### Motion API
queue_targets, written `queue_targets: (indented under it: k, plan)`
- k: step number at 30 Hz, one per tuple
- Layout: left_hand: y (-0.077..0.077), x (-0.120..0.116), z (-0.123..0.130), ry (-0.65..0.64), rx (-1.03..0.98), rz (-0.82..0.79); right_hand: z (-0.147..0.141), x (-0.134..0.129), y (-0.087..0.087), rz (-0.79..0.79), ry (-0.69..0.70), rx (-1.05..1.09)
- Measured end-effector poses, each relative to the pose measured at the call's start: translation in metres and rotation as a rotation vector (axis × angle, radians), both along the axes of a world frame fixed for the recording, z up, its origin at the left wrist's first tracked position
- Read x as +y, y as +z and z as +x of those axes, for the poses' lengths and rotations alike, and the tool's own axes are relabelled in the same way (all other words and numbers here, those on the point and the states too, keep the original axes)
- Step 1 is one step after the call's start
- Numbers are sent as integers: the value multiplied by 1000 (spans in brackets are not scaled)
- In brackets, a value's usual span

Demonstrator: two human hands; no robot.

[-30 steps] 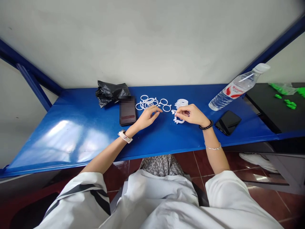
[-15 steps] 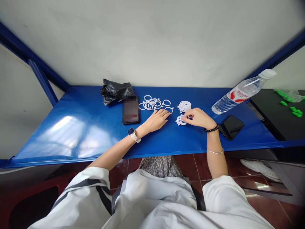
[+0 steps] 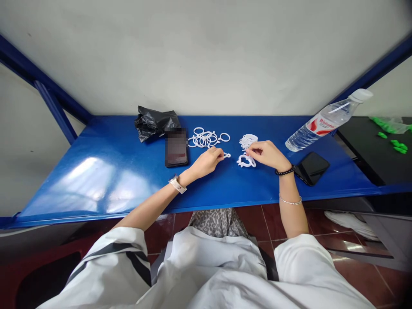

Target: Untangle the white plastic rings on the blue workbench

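Observation:
My left hand [image 3: 207, 163] is closed in a pinch on a white plastic ring [image 3: 227, 155], seen nearly edge-on above the blue table. Just beyond that hand lies a loose pile of white plastic rings [image 3: 202, 139], with one ring [image 3: 224, 137] at its right side. My right hand [image 3: 268, 155] has thumb and fingers pinched together at the upper edge of a small cluster of white rings [image 3: 247, 161]; it seems to grip a ring there, though the fingertips partly hide it. Behind this cluster sits a tighter bunch of white rings [image 3: 248, 140].
A phone [image 3: 176, 148] and a crumpled black plastic bag [image 3: 157, 122] lie left of the pile. On the right stand a water bottle [image 3: 325, 122] and, below it, a dark phone [image 3: 312, 168]. Green pieces [image 3: 399, 146] rest on a black surface farther right. A wall closes the table's back.
My left hand has gone from lying spread beside a ring to pinching it and tilting it up. My right fingertips have shifted slightly up from the middle of the near cluster to its upper edge.

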State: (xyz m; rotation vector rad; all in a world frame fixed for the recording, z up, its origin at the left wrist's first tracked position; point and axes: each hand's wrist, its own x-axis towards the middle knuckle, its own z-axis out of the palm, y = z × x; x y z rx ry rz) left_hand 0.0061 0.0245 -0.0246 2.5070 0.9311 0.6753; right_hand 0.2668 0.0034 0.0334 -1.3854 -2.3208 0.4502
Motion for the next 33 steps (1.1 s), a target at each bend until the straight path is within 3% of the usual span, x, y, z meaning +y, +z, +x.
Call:
queue_targets:
  k: [4, 7, 9, 12, 16, 19, 26, 33]
  plan:
    - [10, 0, -5, -103, -455, -454, -12, -3, 1, 94, -36, 108]
    - [17, -2, -5, -194, -718, -732, -27, -5, -2, 86, 66, 212]
    - [19, -5, -4, -233, -770, -837, -37, -7, -6, 61, 144, 275]
    - [23, -9, -3, -243, -718, -874, -49, -10, -9, -8, 199, 334]
    - [28, -13, -5, -238, -545, -829, -56, -16, -12, -257, 235, 383]
    - [31, -14, -7, -294, -444, -829, -60, -18, -14, -359, 286, 435]
    - [30, -20, -2, -436, -627, -1012, -63, -17, -16, -409, 392, 623]
    - [26, -21, 1, -465, -687, -1088, -59, -15, -20, -431, 465, 610]
